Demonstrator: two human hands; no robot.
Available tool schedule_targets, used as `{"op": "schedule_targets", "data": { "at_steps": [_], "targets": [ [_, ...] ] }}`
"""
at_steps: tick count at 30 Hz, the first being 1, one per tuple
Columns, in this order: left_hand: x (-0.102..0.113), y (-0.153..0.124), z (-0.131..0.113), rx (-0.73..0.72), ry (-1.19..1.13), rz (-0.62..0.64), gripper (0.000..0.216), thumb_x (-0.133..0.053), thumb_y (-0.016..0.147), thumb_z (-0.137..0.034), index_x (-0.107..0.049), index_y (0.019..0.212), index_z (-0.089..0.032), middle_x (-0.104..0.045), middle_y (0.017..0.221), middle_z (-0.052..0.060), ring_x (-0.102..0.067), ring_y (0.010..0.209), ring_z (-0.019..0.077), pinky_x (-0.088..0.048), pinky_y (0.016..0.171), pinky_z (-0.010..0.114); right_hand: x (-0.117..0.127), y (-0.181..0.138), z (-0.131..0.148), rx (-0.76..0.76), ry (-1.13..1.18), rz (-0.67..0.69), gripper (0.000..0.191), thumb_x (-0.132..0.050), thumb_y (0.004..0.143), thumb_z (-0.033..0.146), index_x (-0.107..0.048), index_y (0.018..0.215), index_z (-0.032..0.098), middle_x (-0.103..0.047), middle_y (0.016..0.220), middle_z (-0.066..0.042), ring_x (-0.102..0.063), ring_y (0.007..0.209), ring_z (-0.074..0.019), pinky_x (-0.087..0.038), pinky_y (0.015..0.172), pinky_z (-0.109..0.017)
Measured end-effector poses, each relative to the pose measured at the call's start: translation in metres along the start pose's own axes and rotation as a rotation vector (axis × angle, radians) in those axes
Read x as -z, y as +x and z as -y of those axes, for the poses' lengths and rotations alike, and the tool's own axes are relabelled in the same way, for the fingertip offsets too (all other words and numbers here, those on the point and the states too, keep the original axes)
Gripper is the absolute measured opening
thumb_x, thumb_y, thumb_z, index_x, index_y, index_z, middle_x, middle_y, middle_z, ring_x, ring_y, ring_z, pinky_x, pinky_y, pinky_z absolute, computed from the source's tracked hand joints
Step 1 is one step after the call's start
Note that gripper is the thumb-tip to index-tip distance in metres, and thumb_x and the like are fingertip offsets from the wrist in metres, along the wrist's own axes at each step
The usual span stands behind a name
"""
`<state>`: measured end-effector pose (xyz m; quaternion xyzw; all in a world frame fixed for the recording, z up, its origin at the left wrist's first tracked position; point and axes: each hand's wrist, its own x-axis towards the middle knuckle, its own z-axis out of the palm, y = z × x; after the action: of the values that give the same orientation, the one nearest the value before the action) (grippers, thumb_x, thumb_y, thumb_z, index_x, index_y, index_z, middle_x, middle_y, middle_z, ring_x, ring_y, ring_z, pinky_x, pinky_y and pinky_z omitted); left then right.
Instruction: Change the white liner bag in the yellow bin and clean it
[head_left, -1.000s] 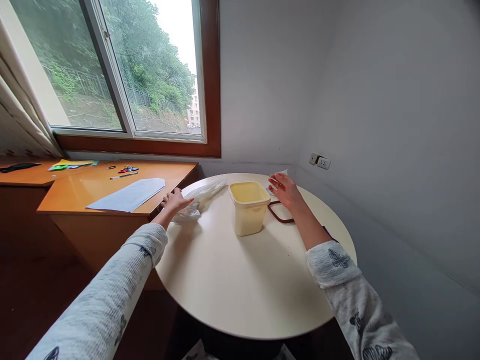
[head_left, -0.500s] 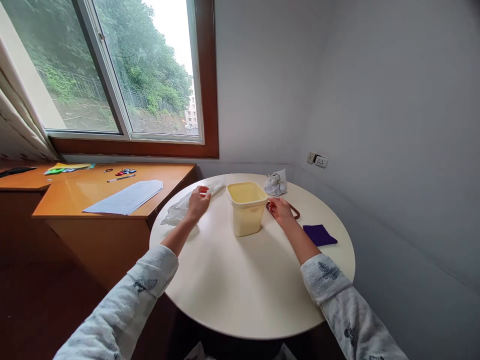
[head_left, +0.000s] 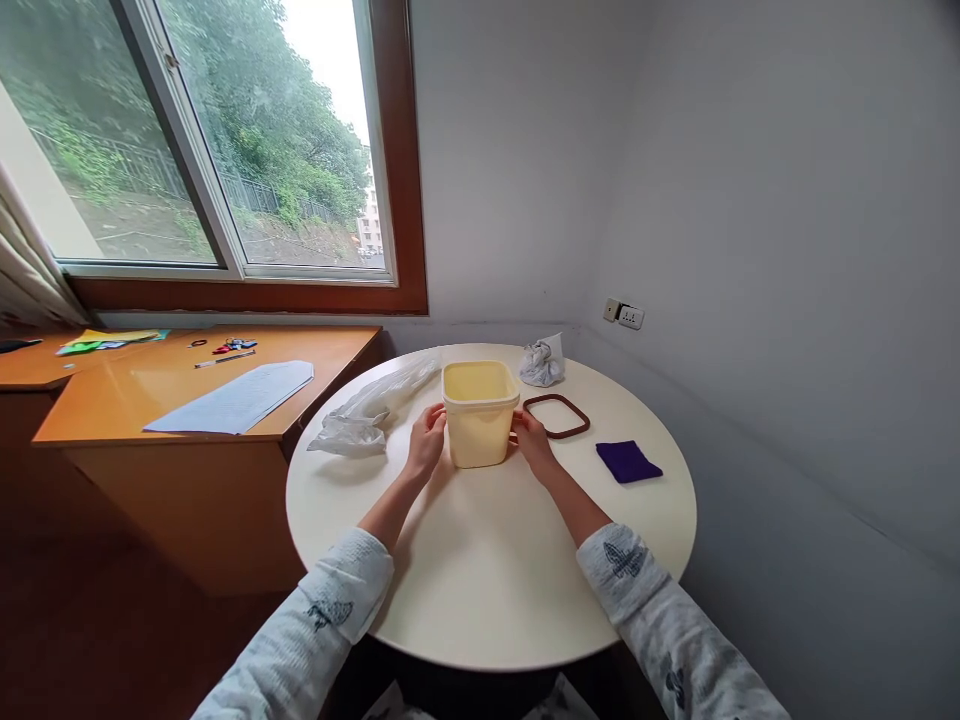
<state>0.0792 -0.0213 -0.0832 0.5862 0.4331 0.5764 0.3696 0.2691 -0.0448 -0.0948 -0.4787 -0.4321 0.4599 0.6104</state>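
Observation:
A pale yellow plastic bin (head_left: 480,435) stands upright on the round white table (head_left: 480,560), its open top facing up. My left hand (head_left: 427,440) grips its left side just below the rim. On the opposite side my right hand (head_left: 531,438) holds the bin's right wall, its fingertips partly hidden behind it. Just beyond my right hand lies a brown square ring (head_left: 583,424) with rounded corners. A folded dark purple cloth (head_left: 628,461) is flat on the table further right.
A crumpled clear plastic bag (head_left: 360,425) spreads over the table's left side. Behind the bin sits a knotted bag with grey contents (head_left: 543,363). An orange-brown desk (head_left: 187,450) adjoins at left, bearing paper sheets (head_left: 240,395) and a pen (head_left: 225,358). Walls close in behind and right.
Both hands have come to the bin's sides; the left moved right and the right moved inward. The bin has turned slightly to face me squarely. The camera view has shifted a little.

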Motion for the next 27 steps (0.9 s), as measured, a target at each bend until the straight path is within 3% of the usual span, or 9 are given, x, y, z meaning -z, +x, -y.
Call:
{"op": "schedule_targets", "data": {
  "at_steps": [10,15,27],
  "targets": [
    [0.002,-0.004,0.012,0.019,0.060,0.007,0.022,-0.048,0.076,-0.031,-0.059,0.089,-0.016,-0.066,0.093,0.008,-0.061,0.084,0.0197,-0.046,0.074,0.031,0.003,-0.003,-0.008,0.096,-0.184,-0.010,0.020,-0.047,0.069,0.026,-0.058,0.085,0.020,-0.065,0.092,-0.004,-0.061,0.085,-0.0173,-0.049,0.071,-0.031],
    [0.005,-0.006,0.010,0.030,0.093,-0.001,0.019,-0.048,0.076,-0.030,-0.057,0.086,-0.017,-0.066,0.089,0.007,-0.061,0.080,0.0191,-0.046,0.070,0.030,0.002,-0.007,-0.005,0.058,-0.209,0.003,0.021,-0.048,0.070,0.028,-0.058,0.087,0.021,-0.065,0.090,-0.003,-0.062,0.080,-0.0170,-0.048,0.070,-0.031],
    [0.014,-0.005,0.006,0.018,0.165,-0.046,0.020,-0.044,0.075,-0.028,-0.058,0.084,-0.018,-0.066,0.084,0.006,-0.060,0.078,0.0193,-0.045,0.071,0.031,0.001,-0.006,-0.009,0.112,-0.257,0.032,0.021,-0.048,0.071,0.029,-0.058,0.087,0.020,-0.065,0.082,-0.002,-0.060,0.074,-0.0163,-0.046,0.066,-0.029]
  ]
}}
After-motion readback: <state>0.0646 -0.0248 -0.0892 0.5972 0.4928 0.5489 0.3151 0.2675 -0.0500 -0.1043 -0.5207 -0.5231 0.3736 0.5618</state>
